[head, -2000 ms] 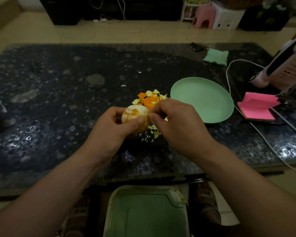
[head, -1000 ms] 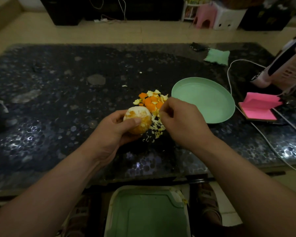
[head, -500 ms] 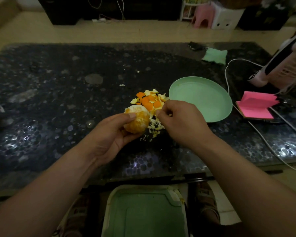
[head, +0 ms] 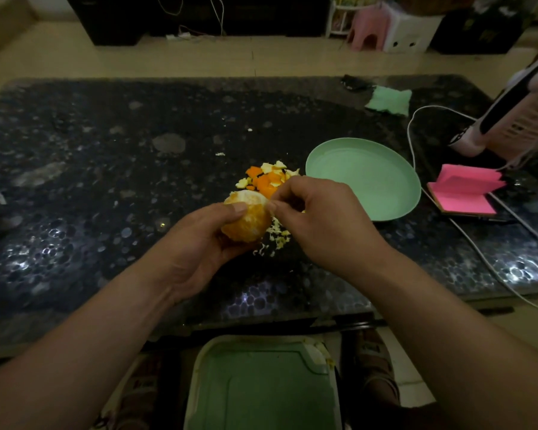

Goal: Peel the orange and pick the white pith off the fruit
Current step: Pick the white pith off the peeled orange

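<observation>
My left hand (head: 196, 243) holds the peeled orange (head: 249, 218) just above the dark table, thumb pressed on its top. White pith still streaks the upper side of the fruit. My right hand (head: 320, 221) is at the orange's right edge, thumb and forefinger pinched together on a bit of pith there. Behind the hands lies a heap of orange peel pieces (head: 266, 178). Small white pith scraps (head: 277, 237) are scattered on the table under the fruit.
A mint-green plate (head: 385, 200) sits right of the peel heap. Further right lie a pink sticky-note pad (head: 466, 193) and a white cable (head: 491, 268). A green cloth (head: 389, 100) is at the back. A green-lidded bin (head: 261, 383) stands below the table's front edge.
My right hand went to the scrap pile and has come back to the orange's right edge. My left hand has turned the fruit and shifted its thumb onto the top.
</observation>
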`<state>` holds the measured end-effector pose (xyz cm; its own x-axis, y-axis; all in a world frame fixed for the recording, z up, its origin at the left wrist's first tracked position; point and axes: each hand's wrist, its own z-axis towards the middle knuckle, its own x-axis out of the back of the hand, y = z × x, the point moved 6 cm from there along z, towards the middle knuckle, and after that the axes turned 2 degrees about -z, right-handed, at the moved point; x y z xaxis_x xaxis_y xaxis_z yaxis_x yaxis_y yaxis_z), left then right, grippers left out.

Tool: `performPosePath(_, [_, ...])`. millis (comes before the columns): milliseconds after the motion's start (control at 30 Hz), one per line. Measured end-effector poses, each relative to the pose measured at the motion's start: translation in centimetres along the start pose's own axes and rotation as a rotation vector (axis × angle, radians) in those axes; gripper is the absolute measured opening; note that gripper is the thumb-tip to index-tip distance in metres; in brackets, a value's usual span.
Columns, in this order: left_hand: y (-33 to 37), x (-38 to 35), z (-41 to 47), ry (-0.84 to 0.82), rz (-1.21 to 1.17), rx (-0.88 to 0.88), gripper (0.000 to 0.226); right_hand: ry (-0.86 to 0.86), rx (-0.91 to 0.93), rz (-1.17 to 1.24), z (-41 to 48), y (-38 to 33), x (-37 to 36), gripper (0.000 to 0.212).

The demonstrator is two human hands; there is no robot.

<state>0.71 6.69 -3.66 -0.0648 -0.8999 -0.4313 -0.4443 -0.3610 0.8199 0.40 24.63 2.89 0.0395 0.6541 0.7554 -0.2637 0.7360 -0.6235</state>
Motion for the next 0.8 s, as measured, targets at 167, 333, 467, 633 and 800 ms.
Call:
performPosePath(167, [0.2,-0.3,-0.1,0.049,0.082,-0.067,0.051,-0.014,0.014,-0.064,-0.3,-0.2,0.1,0.014])
performPosePath(333, [0.3,-0.5,-0.3,0.079,0.116,-0.112,0.054,-0.010,0.050,-0.156,-0.2,-0.6,-0.2,0.015])
performPosePath(467, [0.5,-0.7,-0.4,0.090,0.118,-0.155,0.052,0.051,0.110,-0.199,-0.3,-1.3,-0.3,0.015])
performPosePath(633, [0.8,-0.8,-0.5,0.058,0.094,-0.166,0.050,0.153,0.150,-0.180,-0.4,-1.6,0.3,0.011])
performPosePath(800, [1.0,-0.5,-0.6,0.004,0.054,-0.151,0.046,0.163,0.108,-0.012,-0.3,-0.9,0.5,0.008])
